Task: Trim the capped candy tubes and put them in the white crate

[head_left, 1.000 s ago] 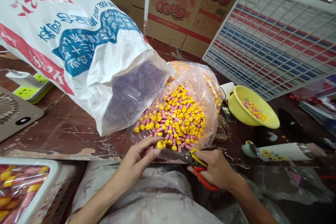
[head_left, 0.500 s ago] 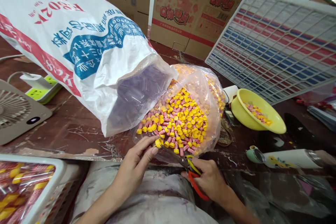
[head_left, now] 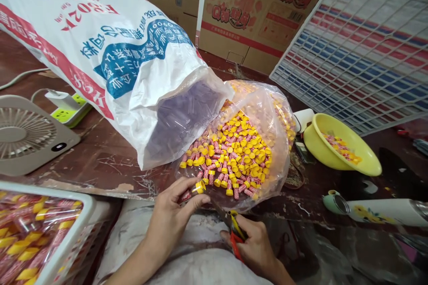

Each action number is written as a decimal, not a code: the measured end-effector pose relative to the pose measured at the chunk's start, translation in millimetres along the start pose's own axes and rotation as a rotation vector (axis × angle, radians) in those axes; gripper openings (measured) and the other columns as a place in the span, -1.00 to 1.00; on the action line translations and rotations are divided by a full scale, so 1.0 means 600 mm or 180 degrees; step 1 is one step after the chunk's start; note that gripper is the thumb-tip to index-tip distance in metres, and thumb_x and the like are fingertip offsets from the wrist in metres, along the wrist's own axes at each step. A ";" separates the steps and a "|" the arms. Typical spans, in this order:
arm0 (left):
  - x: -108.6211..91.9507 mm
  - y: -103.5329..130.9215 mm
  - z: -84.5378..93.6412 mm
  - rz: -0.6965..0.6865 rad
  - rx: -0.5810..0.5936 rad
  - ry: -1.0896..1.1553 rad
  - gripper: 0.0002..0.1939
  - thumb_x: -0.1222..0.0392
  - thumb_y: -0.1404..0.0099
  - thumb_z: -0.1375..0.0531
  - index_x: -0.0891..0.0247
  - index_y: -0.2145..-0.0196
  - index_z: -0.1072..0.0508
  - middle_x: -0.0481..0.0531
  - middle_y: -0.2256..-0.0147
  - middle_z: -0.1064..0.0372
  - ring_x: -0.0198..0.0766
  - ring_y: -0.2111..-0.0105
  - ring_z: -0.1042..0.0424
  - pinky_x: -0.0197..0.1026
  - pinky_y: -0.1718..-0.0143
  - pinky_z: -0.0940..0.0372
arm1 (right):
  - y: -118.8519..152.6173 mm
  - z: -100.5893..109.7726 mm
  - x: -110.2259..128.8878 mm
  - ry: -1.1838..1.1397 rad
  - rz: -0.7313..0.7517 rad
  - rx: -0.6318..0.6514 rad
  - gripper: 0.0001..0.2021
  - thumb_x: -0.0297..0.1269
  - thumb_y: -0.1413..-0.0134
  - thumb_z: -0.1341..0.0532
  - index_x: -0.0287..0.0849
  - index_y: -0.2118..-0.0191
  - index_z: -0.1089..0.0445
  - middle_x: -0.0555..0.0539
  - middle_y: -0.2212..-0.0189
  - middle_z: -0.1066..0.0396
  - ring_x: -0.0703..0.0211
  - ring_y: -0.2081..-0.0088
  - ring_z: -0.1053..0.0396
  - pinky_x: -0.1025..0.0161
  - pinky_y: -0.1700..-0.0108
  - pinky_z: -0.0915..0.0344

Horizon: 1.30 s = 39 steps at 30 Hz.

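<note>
Between the thumb and fingers of my left hand (head_left: 177, 213) is a small yellow-capped piece (head_left: 199, 187) with a pink patterned body. My right hand (head_left: 254, 240) grips scissors (head_left: 236, 236) with red and yellow handles, the blades pointing up and left toward my left hand. Just beyond both hands, a clear plastic bag (head_left: 281, 160) lies open, full of small yellow-capped pink pieces (head_left: 234, 147). To its left, the mouth of a large white printed sack (head_left: 147, 111) faces the bag, with clear plastic items inside.
A white basket (head_left: 83, 213) of wrapped pieces stands at lower left, below a fan (head_left: 30, 133) and power strip (head_left: 78, 107). Rightward are a yellow bowl (head_left: 334, 151), a flowered bottle (head_left: 381, 211) and a white wire rack (head_left: 351, 53). Cardboard boxes (head_left: 254, 18) stand behind.
The view has shifted, so the surroundings appear further right. My right hand and the scissors have moved left and slightly down. The held piece has tilted, showing more of its pink body.
</note>
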<state>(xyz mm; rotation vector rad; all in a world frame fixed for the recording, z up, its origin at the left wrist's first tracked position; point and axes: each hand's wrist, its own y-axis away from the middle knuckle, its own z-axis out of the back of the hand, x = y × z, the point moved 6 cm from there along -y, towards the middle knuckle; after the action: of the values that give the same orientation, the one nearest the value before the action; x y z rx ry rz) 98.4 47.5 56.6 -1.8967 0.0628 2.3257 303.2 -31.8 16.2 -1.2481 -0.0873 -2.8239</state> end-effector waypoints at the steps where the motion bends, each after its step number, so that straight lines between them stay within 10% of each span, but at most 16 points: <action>1: 0.001 0.000 0.003 0.0054 -0.0082 -0.0005 -0.73 -0.02 -0.17 -0.37 0.19 0.24 -0.59 -0.05 0.35 -0.50 -0.25 0.34 -0.42 -0.32 0.31 -0.29 | 0.002 -0.006 -0.008 -0.0204 -0.0150 -0.0033 -0.47 0.11 -0.04 -0.30 -0.14 0.61 -0.08 0.14 0.68 -0.01 0.36 0.61 0.03 0.35 0.56 0.08; 7: 0.016 0.000 0.037 0.0478 -0.0538 0.0169 -0.72 -0.02 -0.11 -0.37 0.25 0.42 -0.49 -0.12 0.52 -0.35 -0.34 0.52 -0.27 -0.35 0.49 -0.19 | 0.006 0.033 -0.060 -0.0763 -0.1008 -0.0782 -0.57 0.16 -0.22 -0.12 -0.09 0.47 -0.19 0.12 0.70 -0.11 0.28 0.65 -0.08 0.33 0.60 -0.03; 16: 0.024 -0.001 -0.007 0.0349 0.0809 0.0506 -0.61 0.02 -0.32 -0.23 0.18 -0.05 -0.50 0.05 -0.03 -0.48 -0.14 0.00 -0.43 -0.25 -0.06 -0.26 | -0.033 0.036 0.011 0.0979 0.0044 0.0694 -0.76 -0.09 -0.18 -0.19 -0.15 0.18 -0.28 -0.06 0.32 -0.42 0.09 0.34 -0.32 0.23 0.28 -0.18; 39: 0.010 0.000 -0.024 0.0348 0.1252 0.0931 -0.67 0.02 -0.34 -0.22 0.18 0.01 -0.51 -0.02 0.15 -0.49 -0.22 0.18 -0.40 -0.32 0.09 -0.27 | -0.046 0.042 0.038 0.1664 0.0305 0.0853 -0.72 -0.02 -0.17 -0.20 -0.14 0.21 -0.29 -0.10 0.33 -0.47 -0.05 0.30 -0.41 0.18 0.26 -0.12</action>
<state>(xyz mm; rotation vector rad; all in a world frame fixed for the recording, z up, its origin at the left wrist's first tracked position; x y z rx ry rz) 111.5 46.4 47.8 -2.0381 0.6188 1.8929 304.6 -3.2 49.2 -0.4322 -0.3541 -2.8282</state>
